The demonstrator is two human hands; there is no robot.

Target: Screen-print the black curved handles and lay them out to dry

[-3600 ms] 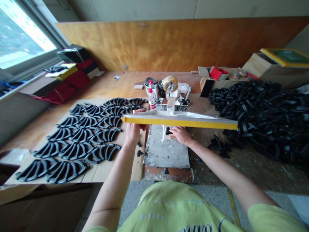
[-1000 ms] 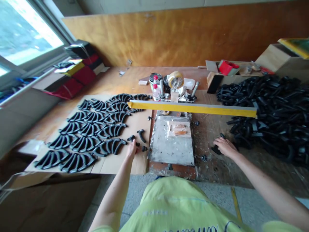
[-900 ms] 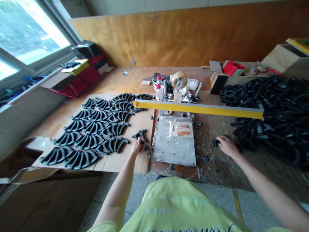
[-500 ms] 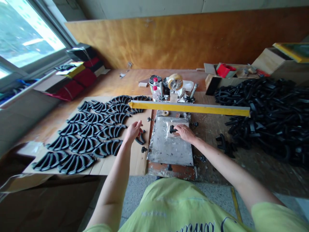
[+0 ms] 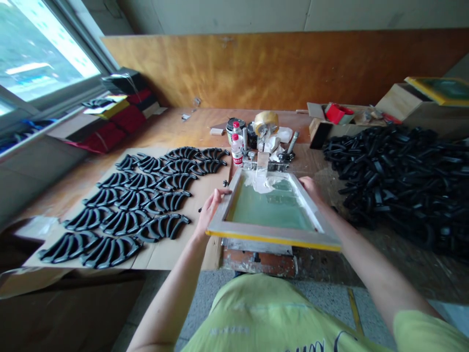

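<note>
A screen printing frame [image 5: 274, 234] with a greenish mesh, grey sides and a yellow front edge slants over the metal plate [image 5: 256, 245], hiding most of it. My left hand [image 5: 209, 210] is at the frame's left side, fingers closed against its edge. A small dark bit shows beside that hand; I cannot make out what it is. On the far right side, my right hand [image 5: 310, 189] grips the frame edge, partly hidden by it. White paste and a pale squeegee-like strip [image 5: 261, 171] are at the mesh's far end.
Rows of curved black handles [image 5: 120, 222] lie on cardboard [image 5: 205, 254] at left. A large heap of black parts [image 5: 399, 181] is at right. Behind the frame stand plastic bottles [image 5: 237, 151], a tape roll [image 5: 266, 122] and a dark tub [image 5: 234, 125]. Boxes line the back right.
The frame, earlier raised edge-on above the plate, has tilted down towards me. My right hand has left the black part on the plate and moved to the frame's side; my left hand has reached its left edge.
</note>
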